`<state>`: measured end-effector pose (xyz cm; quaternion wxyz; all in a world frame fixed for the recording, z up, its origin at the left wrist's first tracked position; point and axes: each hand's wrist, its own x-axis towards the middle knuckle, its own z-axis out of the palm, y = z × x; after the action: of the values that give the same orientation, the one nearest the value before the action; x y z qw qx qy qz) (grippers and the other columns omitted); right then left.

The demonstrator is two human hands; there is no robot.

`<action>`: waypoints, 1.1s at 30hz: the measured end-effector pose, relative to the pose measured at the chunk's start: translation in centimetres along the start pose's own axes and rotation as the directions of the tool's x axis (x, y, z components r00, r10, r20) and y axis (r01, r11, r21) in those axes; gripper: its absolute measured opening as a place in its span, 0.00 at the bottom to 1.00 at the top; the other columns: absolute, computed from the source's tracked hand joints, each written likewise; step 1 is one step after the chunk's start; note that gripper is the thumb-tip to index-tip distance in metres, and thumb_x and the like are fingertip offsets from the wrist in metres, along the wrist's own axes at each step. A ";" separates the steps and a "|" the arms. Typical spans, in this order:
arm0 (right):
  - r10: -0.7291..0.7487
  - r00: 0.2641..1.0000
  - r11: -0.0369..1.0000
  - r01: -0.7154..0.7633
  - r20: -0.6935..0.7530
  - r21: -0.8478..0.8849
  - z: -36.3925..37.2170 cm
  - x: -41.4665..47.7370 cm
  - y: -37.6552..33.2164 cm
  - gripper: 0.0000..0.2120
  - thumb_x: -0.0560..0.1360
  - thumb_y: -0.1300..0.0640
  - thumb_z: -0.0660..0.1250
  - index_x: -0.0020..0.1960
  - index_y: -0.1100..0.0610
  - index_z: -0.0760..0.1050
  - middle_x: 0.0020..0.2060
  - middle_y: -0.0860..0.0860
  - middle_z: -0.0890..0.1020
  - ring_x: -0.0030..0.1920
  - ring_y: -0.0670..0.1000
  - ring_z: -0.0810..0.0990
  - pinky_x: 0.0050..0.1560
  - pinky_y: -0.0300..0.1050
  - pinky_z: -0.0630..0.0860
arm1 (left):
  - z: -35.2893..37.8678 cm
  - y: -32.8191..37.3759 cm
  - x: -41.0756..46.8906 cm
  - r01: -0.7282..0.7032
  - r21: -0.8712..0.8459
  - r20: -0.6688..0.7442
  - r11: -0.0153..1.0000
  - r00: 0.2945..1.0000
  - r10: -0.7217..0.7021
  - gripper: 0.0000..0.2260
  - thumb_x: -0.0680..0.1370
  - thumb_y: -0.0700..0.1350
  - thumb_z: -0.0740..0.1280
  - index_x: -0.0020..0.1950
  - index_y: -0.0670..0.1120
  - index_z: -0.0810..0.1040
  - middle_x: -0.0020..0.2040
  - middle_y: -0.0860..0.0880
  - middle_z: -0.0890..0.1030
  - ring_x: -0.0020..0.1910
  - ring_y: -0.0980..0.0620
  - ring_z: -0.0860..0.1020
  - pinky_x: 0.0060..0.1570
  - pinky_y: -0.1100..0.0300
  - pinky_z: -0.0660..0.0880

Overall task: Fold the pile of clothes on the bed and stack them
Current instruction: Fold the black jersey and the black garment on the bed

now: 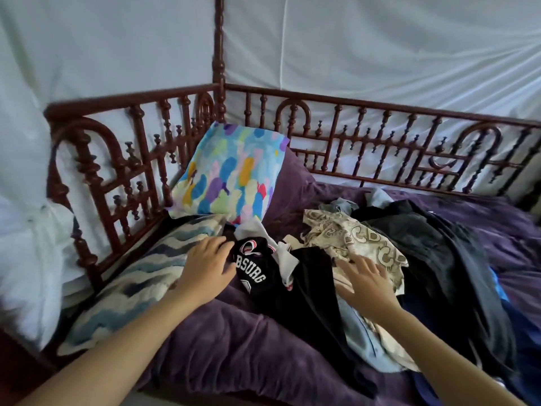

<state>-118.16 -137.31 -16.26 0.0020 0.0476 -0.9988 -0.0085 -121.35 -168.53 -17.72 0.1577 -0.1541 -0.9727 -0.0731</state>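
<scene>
Head view: the left grip [209, 266] lies with fingers loosely relaxed, its fingertips touching the edge of a crumpled black jersey with white lettering [257, 273] and its palm over a wavy blue-and-cream woven pillow [140, 276]. The right grip [369, 284] is spread flat, fingers apart, pressing on a beige garment printed with letter shapes [351, 235]. Both garments belong to the unfolded pile of clothes [424, 244], which sprawls across the right half of the bed, with dark and pale-blue pieces heaped among them. Under everything lies a rumpled purple velvety bedspread [234, 332]. A pillow in a multicoloured brushstroke print [231, 177] leans in the far corner against the carved reddish-brown wooden railing [380, 142], where a turned corner post [218, 54] rises. White draped fabric [380, 39] hangs behind the railing on both sides.
</scene>
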 end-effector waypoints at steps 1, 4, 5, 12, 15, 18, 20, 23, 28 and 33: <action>0.012 1.000 1.000 -0.012 0.007 -0.001 0.2 1.0 0.6 0.27 0.78 0.43 0.56 0.75 0.45 0.53 0.74 0.49 0.56 0.75 0.51 0.52 0.72 0.52 0.51 | 0.8 0.1 1.0 0.004 -0.005 0.010 1.000 1.000 -0.004 0.21 0.68 0.52 0.56 0.47 0.41 0.82 0.45 0.45 0.82 0.45 0.44 0.82 0.38 0.51 0.79; 0.024 0.998 0.999 -0.025 0.051 0.021 1.3 4.0 2.2 0.27 0.79 0.43 0.55 0.75 0.45 0.52 0.74 0.48 0.55 0.75 0.51 0.51 0.72 0.52 0.52 | 2.4 0.3 4.2 0.029 -0.044 0.034 0.999 0.999 -0.028 0.21 0.68 0.53 0.56 0.47 0.42 0.82 0.44 0.46 0.82 0.48 0.48 0.77 0.35 0.53 0.79; 0.022 0.996 0.999 -0.024 0.084 0.025 1.6 5.2 2.8 0.27 0.79 0.43 0.55 0.75 0.45 0.52 0.74 0.48 0.54 0.75 0.50 0.51 0.72 0.52 0.52 | 3.0 0.4 5.4 0.033 -0.052 0.035 0.998 0.999 -0.032 0.21 0.68 0.53 0.56 0.47 0.42 0.82 0.44 0.47 0.82 0.48 0.49 0.77 0.35 0.53 0.79; 0.035 0.977 0.990 -0.062 0.209 0.125 5.8 11.4 4.0 0.27 0.79 0.44 0.55 0.75 0.45 0.52 0.74 0.49 0.55 0.75 0.52 0.52 0.72 0.52 0.52 | 8.5 -0.2 8.3 0.113 -0.133 0.101 0.985 0.990 -0.100 0.19 0.71 0.51 0.59 0.50 0.40 0.81 0.47 0.45 0.82 0.46 0.43 0.82 0.41 0.53 0.79; 0.038 0.957 0.984 -0.086 0.286 0.155 9.0 11.9 3.3 0.26 0.79 0.44 0.55 0.75 0.46 0.53 0.74 0.49 0.56 0.74 0.53 0.54 0.71 0.50 0.54 | 11.9 -0.7 7.3 0.274 -0.244 0.228 0.930 0.949 -0.219 0.18 0.77 0.44 0.64 0.64 0.39 0.74 0.62 0.44 0.76 0.62 0.43 0.73 0.60 0.52 0.70; 0.080 0.910 0.966 -0.172 0.407 0.195 12.1 11.6 2.4 0.27 0.79 0.45 0.56 0.75 0.47 0.54 0.74 0.51 0.58 0.74 0.53 0.55 0.71 0.50 0.57 | 14.8 -1.4 6.6 0.354 -0.242 0.387 0.903 0.889 -0.244 0.21 0.79 0.46 0.62 0.71 0.42 0.66 0.69 0.47 0.69 0.68 0.47 0.66 0.65 0.56 0.65; 0.107 0.872 0.955 -0.223 0.478 0.193 13.5 11.4 1.9 0.27 0.79 0.46 0.56 0.75 0.48 0.53 0.73 0.51 0.58 0.74 0.54 0.55 0.71 0.51 0.58 | 16.2 -2.3 6.7 0.409 -0.247 0.461 0.878 0.847 -0.265 0.21 0.80 0.47 0.61 0.72 0.43 0.65 0.70 0.48 0.68 0.69 0.48 0.65 0.65 0.56 0.65; 0.112 0.847 0.959 -0.229 0.520 0.165 14.4 12.4 1.2 0.27 0.79 0.46 0.56 0.75 0.48 0.53 0.73 0.51 0.58 0.73 0.55 0.56 0.70 0.51 0.60 | 18.0 -3.5 7.7 0.456 -0.285 0.504 0.843 0.819 -0.272 0.21 0.79 0.46 0.61 0.72 0.43 0.65 0.70 0.47 0.68 0.68 0.48 0.66 0.66 0.56 0.65; 0.142 0.851 0.957 -0.249 0.505 0.151 14.9 17.6 0.4 0.27 0.79 0.46 0.57 0.75 0.48 0.54 0.72 0.51 0.60 0.72 0.54 0.58 0.69 0.49 0.61 | 20.8 -5.1 10.9 0.448 -0.385 0.493 0.807 0.839 -0.230 0.22 0.77 0.43 0.65 0.69 0.39 0.68 0.67 0.43 0.71 0.66 0.44 0.69 0.65 0.55 0.66; 0.100 0.832 0.956 -0.232 0.545 0.180 16.9 21.7 -2.6 0.26 0.78 0.47 0.58 0.74 0.48 0.56 0.71 0.50 0.62 0.72 0.54 0.59 0.67 0.49 0.61 | 23.6 -6.7 14.3 0.437 -0.380 0.522 0.815 0.829 -0.202 0.24 0.77 0.43 0.66 0.71 0.40 0.65 0.68 0.43 0.70 0.67 0.44 0.68 0.63 0.55 0.66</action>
<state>-139.61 -141.68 -33.16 -0.2789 -0.0442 -0.9542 0.0990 -143.16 -166.35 -35.82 -0.1349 -0.0306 -0.9433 -0.3016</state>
